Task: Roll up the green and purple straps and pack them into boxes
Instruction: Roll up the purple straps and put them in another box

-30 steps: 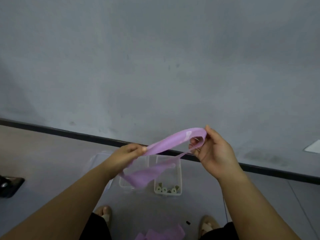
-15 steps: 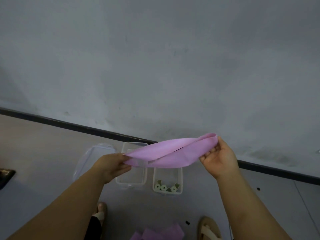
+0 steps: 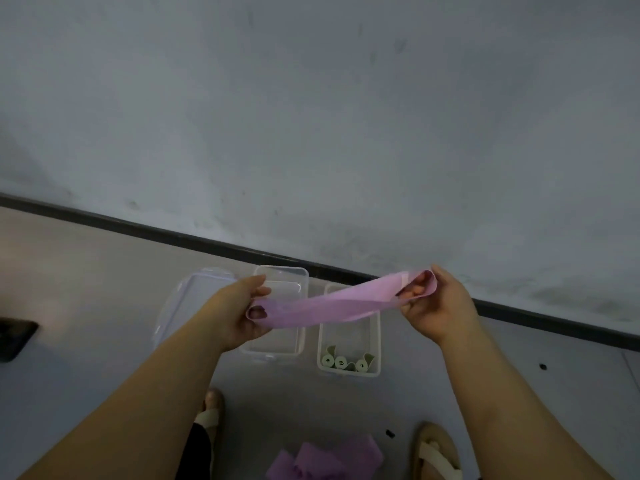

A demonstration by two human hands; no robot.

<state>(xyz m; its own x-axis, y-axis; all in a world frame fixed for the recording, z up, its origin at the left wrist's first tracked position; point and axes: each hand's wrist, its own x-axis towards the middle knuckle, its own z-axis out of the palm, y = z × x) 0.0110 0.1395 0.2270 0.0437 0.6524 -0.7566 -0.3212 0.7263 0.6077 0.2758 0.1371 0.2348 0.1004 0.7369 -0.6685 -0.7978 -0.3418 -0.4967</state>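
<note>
Grey wall fills the upper frame, meeting pale floor [image 3: 86, 271] at a black skirting strip [image 3: 194, 240]. At centre two clear boxes stand side by side: the left box [image 3: 280, 270] shows its bare bottom, the right box [image 3: 376, 341] holds three rolled green straps [image 3: 341, 362] at its lower end. A clear lid [image 3: 187, 299] lies left of them. Above the boxes, the left hand [image 3: 235, 315] and right hand [image 3: 438, 308] each grip one end of a purple strap [image 3: 329, 303] stretched between them. More purple straps [image 3: 329, 459] lie at the bottom edge.

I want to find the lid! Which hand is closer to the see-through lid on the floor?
Left. The left hand, holding the purple strap, is right beside the lid; the right hand is past the box of green rolls.
</note>
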